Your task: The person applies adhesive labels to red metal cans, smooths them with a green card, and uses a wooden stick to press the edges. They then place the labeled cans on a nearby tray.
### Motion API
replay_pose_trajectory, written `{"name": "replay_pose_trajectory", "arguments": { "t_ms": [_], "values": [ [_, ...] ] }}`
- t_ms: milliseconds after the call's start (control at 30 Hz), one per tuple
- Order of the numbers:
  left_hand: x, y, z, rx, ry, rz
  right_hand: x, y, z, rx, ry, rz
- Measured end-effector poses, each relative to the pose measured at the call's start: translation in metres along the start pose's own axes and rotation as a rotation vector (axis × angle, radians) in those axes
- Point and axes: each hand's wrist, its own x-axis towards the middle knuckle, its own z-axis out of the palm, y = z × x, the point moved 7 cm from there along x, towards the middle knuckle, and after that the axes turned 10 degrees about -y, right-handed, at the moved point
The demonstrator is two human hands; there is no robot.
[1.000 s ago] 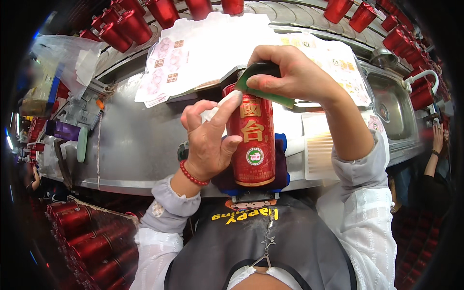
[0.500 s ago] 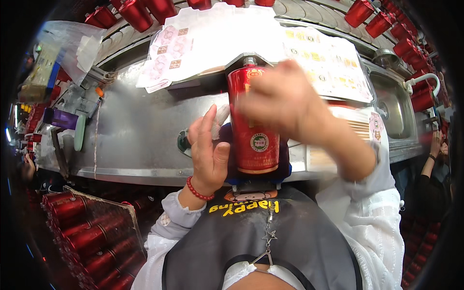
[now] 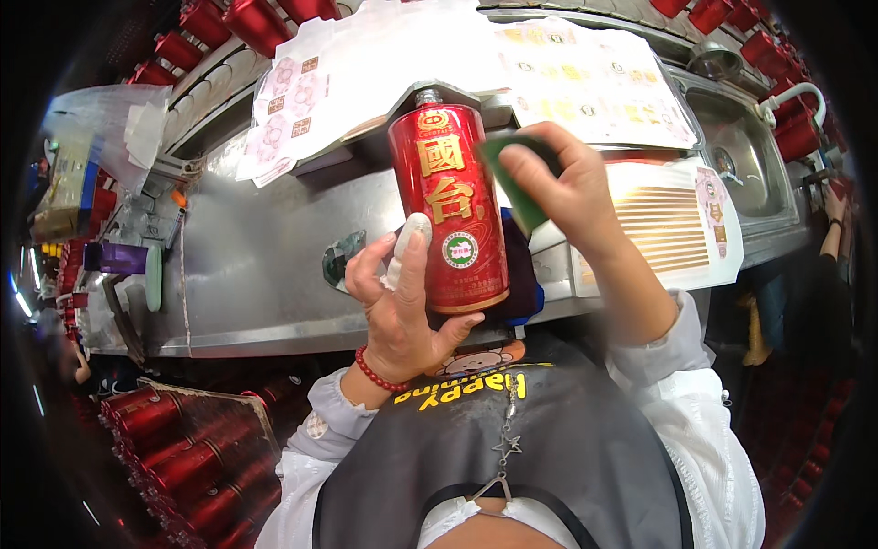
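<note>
A red bottle (image 3: pixel 446 215) with raised gold characters and a round green-and-white emblem lies on its back, neck pointing away from me, over a dark blue cloth (image 3: pixel 521 265). My left hand (image 3: pixel 402 302) is against its lower left side, fingers spread. One fingertip, wrapped in white, touches the bottle, and the thumb is by its base. To the right, my right hand (image 3: pixel 565 188) pinches a dark green flat pad (image 3: pixel 514 183), its edge close to the bottle's right side. A crumpled dark green piece (image 3: pixel 341 261) sits on the steel table left of my left hand.
White sheets (image 3: pixel 384 55) cover the back of the steel table (image 3: pixel 247 274); label sheets (image 3: pixel 594 87) and gold-striped sheets (image 3: pixel 677 224) lie right. Beyond are a sink (image 3: pixel 759 169) and faucet (image 3: pixel 805 96). Red bottles (image 3: pixel 197 457) are stacked lower left; tools and a purple container (image 3: pixel 114 258) lie left.
My right hand has moved off the bottle's front to its right, uncovering the gold characters and showing the green pad. My left hand's fingertip now rests on the bottle. The whole view has shifted.
</note>
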Motion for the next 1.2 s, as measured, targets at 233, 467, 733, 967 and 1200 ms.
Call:
{"name": "replay_pose_trajectory", "arguments": {
  "t_ms": [233,467,733,967,1200],
  "values": [
    [0.002,-0.001,0.003,0.097,-0.049,-0.050,-0.021,0.017,0.021,0.135,0.201,-0.123],
    [0.014,-0.006,-0.003,0.073,-0.069,0.090,-0.033,0.018,0.018,0.123,0.202,-0.081],
    [0.059,0.028,-0.017,0.309,-0.275,0.275,-0.034,0.010,0.001,0.106,0.249,-0.162],
    [0.030,0.018,-0.028,0.087,0.010,0.192,-0.036,-0.030,0.003,-0.440,0.237,-0.517],
    [0.026,-0.002,-0.022,0.094,0.030,0.043,-0.055,-0.034,0.042,-0.915,0.034,-0.722]
  ]
}}
